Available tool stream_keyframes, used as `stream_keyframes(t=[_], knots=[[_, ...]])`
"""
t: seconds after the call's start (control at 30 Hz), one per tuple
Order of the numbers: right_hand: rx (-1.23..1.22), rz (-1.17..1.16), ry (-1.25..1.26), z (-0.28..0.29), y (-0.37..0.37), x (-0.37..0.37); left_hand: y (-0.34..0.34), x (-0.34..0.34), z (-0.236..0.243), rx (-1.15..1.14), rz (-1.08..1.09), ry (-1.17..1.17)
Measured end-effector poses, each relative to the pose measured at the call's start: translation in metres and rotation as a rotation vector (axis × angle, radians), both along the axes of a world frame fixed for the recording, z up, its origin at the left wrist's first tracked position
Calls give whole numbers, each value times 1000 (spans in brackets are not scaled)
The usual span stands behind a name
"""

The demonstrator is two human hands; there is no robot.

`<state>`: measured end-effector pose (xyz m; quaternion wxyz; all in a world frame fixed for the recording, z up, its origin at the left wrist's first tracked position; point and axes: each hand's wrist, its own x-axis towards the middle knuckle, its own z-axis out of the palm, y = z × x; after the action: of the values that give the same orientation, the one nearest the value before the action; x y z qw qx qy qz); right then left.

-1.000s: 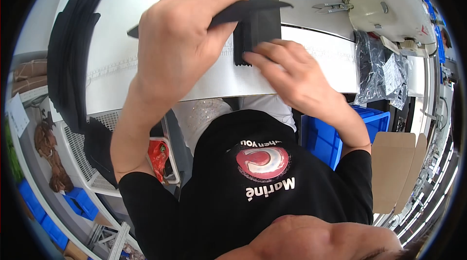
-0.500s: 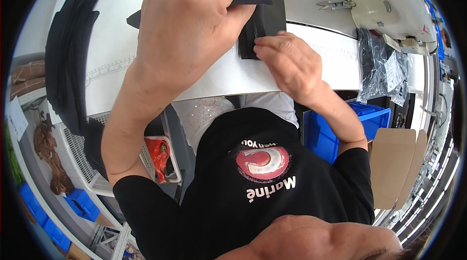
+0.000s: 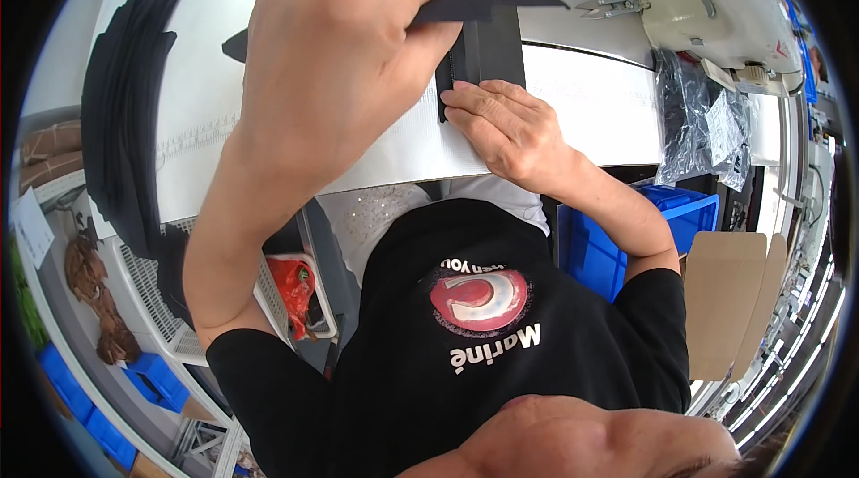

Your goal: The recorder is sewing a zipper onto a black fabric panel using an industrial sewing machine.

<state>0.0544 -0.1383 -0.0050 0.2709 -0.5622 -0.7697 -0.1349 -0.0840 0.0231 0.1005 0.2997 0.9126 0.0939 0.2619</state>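
Note:
My left hand (image 3: 331,57) is raised over the white table, its fingers closed on a thin black piece of fabric (image 3: 488,4). The fabric sticks out on both sides of that hand, ending in a point at the right. Below it on the table lies a dark zipper (image 3: 453,66) along a black fabric strip (image 3: 497,57). At the strip's near end, my right hand (image 3: 510,129) has its fingertips pressed together on the zipper's edge. My left hand covers part of the zipper and whatever lies behind it.
A stack of black fabric pieces (image 3: 125,102) hangs over the table's left edge. A sewing machine (image 3: 707,8) stands at the right, with thread snips (image 3: 613,6) beside it. Nearby are a clear plastic bag (image 3: 689,115), a blue bin (image 3: 595,245) and a white basket (image 3: 165,285).
My right hand has slid left and slightly nearer along with the zipper. My left hand and its fabric have shifted a little left and nearer, and the zipper's near end is now narrower in view.

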Motion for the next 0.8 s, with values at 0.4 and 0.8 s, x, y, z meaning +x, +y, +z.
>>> stream_keyframes(t=[0.4, 0.8], knots=[[-123, -69, 139, -8, -41, -30, -57, -33, -100, 290, 100, -17], [-129, -77, 159, -6, -41, -28, -59, -31, -103, 298, 105, 2]])
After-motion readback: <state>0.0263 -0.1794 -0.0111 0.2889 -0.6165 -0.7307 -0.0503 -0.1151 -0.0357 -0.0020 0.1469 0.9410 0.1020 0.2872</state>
